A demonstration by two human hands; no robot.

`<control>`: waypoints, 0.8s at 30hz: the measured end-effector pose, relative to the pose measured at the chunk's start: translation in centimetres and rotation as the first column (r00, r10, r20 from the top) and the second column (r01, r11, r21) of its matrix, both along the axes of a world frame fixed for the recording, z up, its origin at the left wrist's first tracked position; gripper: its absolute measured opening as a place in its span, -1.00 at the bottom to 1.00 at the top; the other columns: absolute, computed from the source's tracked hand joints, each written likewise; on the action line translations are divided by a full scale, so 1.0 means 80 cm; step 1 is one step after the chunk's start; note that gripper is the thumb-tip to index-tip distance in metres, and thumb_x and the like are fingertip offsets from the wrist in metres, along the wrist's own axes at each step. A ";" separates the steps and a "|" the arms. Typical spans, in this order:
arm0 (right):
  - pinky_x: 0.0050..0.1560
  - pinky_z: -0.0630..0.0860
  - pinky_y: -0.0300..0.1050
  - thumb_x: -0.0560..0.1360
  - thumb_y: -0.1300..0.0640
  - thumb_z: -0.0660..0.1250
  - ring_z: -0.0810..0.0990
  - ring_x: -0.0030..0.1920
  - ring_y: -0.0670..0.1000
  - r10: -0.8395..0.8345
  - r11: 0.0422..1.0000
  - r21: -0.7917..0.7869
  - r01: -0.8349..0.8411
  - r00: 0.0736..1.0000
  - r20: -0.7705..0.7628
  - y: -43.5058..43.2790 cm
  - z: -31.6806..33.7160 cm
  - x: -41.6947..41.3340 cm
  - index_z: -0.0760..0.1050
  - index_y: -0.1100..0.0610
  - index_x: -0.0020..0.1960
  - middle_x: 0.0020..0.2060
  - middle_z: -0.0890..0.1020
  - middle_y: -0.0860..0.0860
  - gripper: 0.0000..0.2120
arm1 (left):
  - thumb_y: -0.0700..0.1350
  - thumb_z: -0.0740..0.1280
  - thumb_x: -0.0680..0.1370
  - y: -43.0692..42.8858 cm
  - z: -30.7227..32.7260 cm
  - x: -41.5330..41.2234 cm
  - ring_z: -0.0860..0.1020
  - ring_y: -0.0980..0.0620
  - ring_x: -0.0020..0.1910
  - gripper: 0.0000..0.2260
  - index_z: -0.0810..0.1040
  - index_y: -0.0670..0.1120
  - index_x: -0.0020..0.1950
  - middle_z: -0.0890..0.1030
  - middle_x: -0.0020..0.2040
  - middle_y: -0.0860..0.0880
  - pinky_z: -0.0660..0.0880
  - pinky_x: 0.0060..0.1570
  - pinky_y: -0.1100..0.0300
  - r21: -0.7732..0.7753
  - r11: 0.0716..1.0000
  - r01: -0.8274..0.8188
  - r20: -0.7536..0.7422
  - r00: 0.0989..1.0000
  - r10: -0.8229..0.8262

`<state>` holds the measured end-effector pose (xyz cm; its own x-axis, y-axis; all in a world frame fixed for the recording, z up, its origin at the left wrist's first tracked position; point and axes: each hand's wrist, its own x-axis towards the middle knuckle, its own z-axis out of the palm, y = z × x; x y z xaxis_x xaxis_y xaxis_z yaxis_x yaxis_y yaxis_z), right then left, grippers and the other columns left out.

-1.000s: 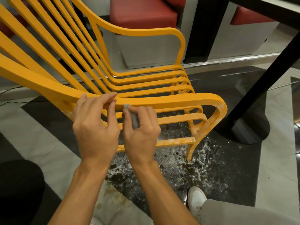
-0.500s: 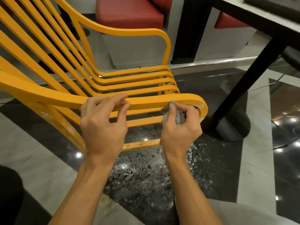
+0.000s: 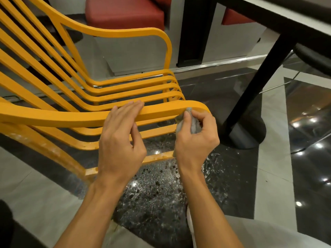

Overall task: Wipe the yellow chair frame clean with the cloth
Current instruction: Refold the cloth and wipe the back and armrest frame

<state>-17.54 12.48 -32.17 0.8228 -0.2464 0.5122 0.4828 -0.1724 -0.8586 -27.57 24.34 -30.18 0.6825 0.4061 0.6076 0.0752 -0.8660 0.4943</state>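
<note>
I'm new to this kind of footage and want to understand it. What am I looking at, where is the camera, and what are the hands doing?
There is no machine here: these are a person's two bare hands, filmed by one wide-angle camera worn on the head, looking forward and down. The left hand rests with flat fingers on the near armrest of the yellow chair frame. The right hand pinches a small grey cloth against the rounded front end of that armrest. Under the chair is a dark speckled floor with pale smears. A black table leg stands to the right, and a red cushion sits behind.
</note>
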 end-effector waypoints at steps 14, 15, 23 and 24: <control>-0.04 0.52 -0.24 0.58 0.26 0.48 0.59 -0.04 -0.02 0.205 0.969 -0.141 -0.201 0.979 0.015 0.055 -0.009 -0.055 0.63 0.26 0.01 -0.08 0.62 0.08 -0.93 | -0.41 0.30 0.60 0.013 0.000 -0.014 0.48 0.07 0.46 -0.56 0.58 -0.16 0.45 0.63 0.37 -0.06 0.26 0.63 -0.09 -0.032 0.995 -0.091 0.036 0.995 0.092; -0.05 0.54 -0.16 0.58 0.25 0.48 0.59 -0.04 0.01 0.247 0.956 -0.166 -0.240 0.969 0.020 0.060 -0.011 -0.059 0.63 0.26 0.01 -0.07 0.62 0.07 -0.92 | -0.41 0.30 0.60 0.012 0.000 -0.014 0.50 0.04 0.47 -0.57 0.58 -0.16 0.45 0.63 0.37 -0.06 0.27 0.62 -0.10 -0.035 0.995 -0.090 0.037 0.995 0.091; -0.03 0.45 -0.37 0.56 0.27 0.50 0.59 -0.06 -0.06 0.150 0.982 -0.119 -0.147 0.988 0.019 0.033 -0.005 -0.034 0.64 0.24 -0.02 -0.10 0.64 0.06 -0.94 | -0.37 0.29 0.60 0.003 0.000 0.001 0.54 0.04 0.44 -0.62 0.63 -0.16 0.39 0.66 0.34 -0.04 0.23 0.63 -0.12 -0.002 1.000 -0.015 0.071 0.997 0.015; -0.03 0.42 -0.41 0.55 0.28 0.50 0.58 -0.07 -0.08 0.118 0.989 -0.097 -0.116 0.993 0.013 0.026 -0.004 -0.028 0.64 0.24 -0.03 -0.11 0.64 0.05 -0.94 | -0.38 0.29 0.60 -0.001 0.000 0.004 0.54 0.03 0.44 -0.61 0.63 -0.16 0.39 0.66 0.34 -0.04 0.23 0.63 -0.12 -0.003 1.000 0.004 0.071 0.997 -0.004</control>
